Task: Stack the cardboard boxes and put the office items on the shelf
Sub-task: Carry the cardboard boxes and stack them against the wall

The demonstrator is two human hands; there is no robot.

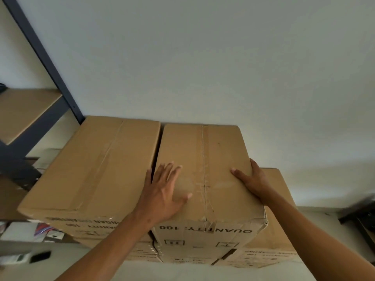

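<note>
both hands, left (162, 191) flat, right (250, 180) curled over edge, on right top box (205, 151).

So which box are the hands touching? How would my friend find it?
Look at the pile of cardboard boxes against the white wall, right of the dark shelf post. Two boxes sit side by side on top; it is the right-hand box. Unlike the left box, it has the left hand flat on its top, the right hand at its right edge, and a crumpled front corner.
</note>
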